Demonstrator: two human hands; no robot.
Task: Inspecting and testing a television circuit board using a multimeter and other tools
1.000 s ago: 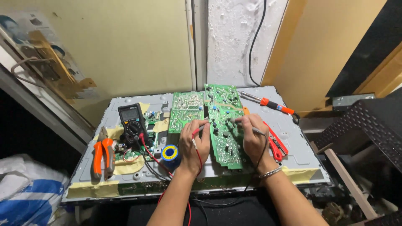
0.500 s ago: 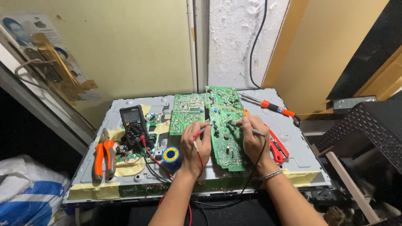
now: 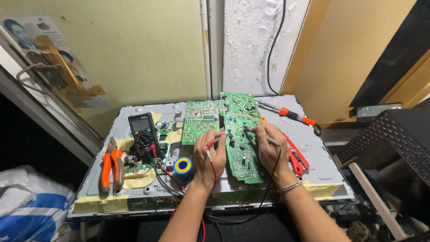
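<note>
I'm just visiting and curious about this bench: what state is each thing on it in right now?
Left hand: holds red probe, tip on the board.
Right hand: holds black probe, tip on the board.
Long green circuit board: bare, lying flat.
Multimeter: propped, leads plugged in; screen unreadable.
Orange pliers: lying unused.
Solder spool: lying flat.
Soldering iron: lying aside.

I see bright, even overhead light around both hands, sharp focus there, dim corners and bowed wide-angle edges.

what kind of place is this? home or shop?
Likely a small electronics repair bench, home or shop unclear. Both hands press probes to a green circuit board on a grey metal panel, with a multimeter and soldering iron nearby.
</note>
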